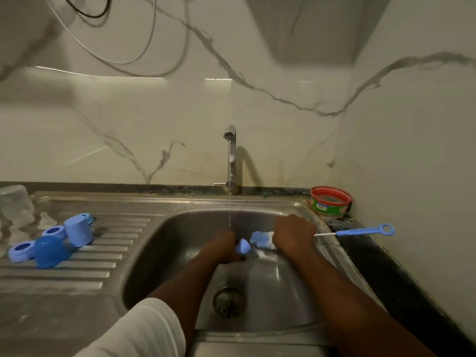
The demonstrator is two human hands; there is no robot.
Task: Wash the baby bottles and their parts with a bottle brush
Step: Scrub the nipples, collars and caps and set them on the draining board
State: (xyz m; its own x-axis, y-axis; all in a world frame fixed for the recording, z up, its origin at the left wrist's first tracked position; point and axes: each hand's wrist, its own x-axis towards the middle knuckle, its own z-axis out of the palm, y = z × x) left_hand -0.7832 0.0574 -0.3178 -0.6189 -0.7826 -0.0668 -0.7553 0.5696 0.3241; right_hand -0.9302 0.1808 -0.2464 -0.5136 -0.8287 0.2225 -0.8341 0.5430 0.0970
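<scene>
Both hands are over the steel sink (pixel 159 253), under a thin stream from the tap (pixel 230 161). My left hand (pixel 224 247) is closed around a blue bottle part (pixel 244 246) that pokes out on its right side. My right hand (pixel 293 231) grips the bottle brush, whose blue-and-white sponge head (pixel 261 239) points left toward that part. Its handle is hidden in the fist. On the draining board at the left lie blue caps and rings (pixel 51 243) and a clear upturned bottle (pixel 15 204).
A thin blue-handled teat brush (pixel 360 231) lies on the dark counter right of the sink. A red and green tub (pixel 331 202) stands in the back right corner. The drain (pixel 228 301) sits in the near part of the basin. The marble wall closes in on the right.
</scene>
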